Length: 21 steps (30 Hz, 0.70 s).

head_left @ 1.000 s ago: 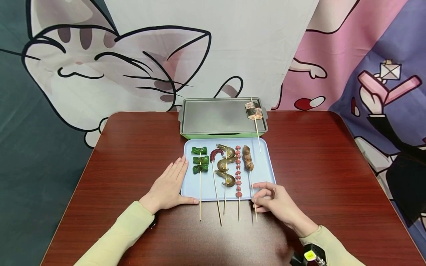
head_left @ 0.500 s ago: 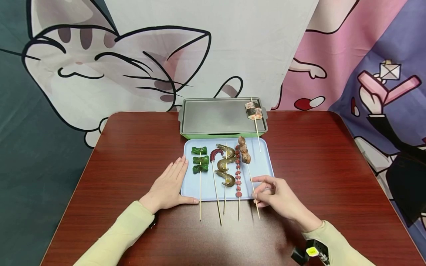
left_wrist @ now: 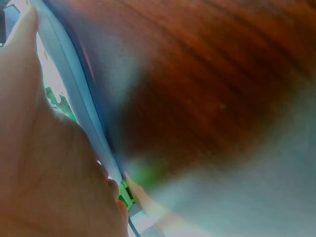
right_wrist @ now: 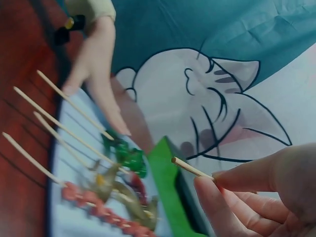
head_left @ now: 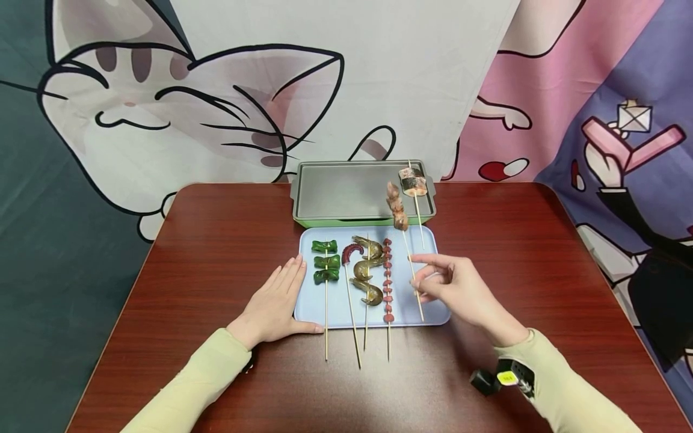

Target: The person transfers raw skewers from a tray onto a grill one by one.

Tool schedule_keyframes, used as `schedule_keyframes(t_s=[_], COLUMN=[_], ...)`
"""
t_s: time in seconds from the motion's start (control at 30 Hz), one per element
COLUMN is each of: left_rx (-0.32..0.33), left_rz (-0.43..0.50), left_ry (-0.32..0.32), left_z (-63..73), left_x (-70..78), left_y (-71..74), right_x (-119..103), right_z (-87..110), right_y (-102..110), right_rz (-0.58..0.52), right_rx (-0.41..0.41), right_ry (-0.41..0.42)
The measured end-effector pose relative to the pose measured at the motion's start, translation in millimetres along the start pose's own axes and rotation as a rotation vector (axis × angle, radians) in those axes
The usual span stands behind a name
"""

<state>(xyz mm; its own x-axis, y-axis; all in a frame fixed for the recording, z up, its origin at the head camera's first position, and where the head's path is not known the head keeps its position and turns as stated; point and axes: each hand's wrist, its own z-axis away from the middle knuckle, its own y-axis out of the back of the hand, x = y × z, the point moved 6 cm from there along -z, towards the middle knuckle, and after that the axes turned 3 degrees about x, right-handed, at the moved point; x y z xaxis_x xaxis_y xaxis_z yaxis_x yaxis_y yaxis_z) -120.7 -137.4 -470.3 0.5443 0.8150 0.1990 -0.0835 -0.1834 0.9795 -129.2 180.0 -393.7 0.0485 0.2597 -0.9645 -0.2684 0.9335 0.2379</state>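
My right hand (head_left: 452,285) pinches the wooden stick of a brown meat skewer (head_left: 397,207), whose meat overlaps the front right of the grill plate in the head view. In the right wrist view the stick's end (right_wrist: 190,168) pokes out between thumb and forefinger. My left hand (head_left: 276,300) lies with straight fingers along the left edge of the light blue tray (head_left: 308,304). On that tray are a green pepper skewer (head_left: 326,261), a dark red tentacle skewer (head_left: 351,249), a shrimp skewer (head_left: 368,270) and a skewer of small red sausage-like pieces (head_left: 387,282).
Behind the tray stands a green grill with a flat grey plate (head_left: 346,189). A fish-chunk skewer (head_left: 413,181) lies on its right side, the stick reaching over the tray. The brown wooden table (head_left: 514,252) extends on both sides. A cartoon cloth (head_left: 411,72) hangs behind.
My right hand has lifted the meat skewer off the tray's right side and moved it forward, its meat now over the grill plate's edge. The left hand stays in place.
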Motion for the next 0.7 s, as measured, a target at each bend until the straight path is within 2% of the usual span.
schedule_keyframes(t_s=[0.17,0.33,0.5,0.7], left_rx=[0.007,0.012,0.008,0.006], left_rz=[-0.007,0.002,-0.003,-0.012], left_ry=[-0.006,-0.007,-0.003,-0.005], left_z=[-0.1,0.4,0.4,0.4], left_x=[0.9,0.0,-2.7,-4.8], left_y=[1.3,0.3,-4.2,-7.9], right_x=[-14.2,-23.1,-25.5,-12.3], right_z=[-24.5,-54.1,-79.1,-104.1], right_y=[12.5,22.1,26.8,26.2], right_rz=[0.021,0.02,0.039,0.059], right_rx=[0.045,0.073,0.086,0.078], right_ry=[0.038,0.036,-0.016,-0.107])
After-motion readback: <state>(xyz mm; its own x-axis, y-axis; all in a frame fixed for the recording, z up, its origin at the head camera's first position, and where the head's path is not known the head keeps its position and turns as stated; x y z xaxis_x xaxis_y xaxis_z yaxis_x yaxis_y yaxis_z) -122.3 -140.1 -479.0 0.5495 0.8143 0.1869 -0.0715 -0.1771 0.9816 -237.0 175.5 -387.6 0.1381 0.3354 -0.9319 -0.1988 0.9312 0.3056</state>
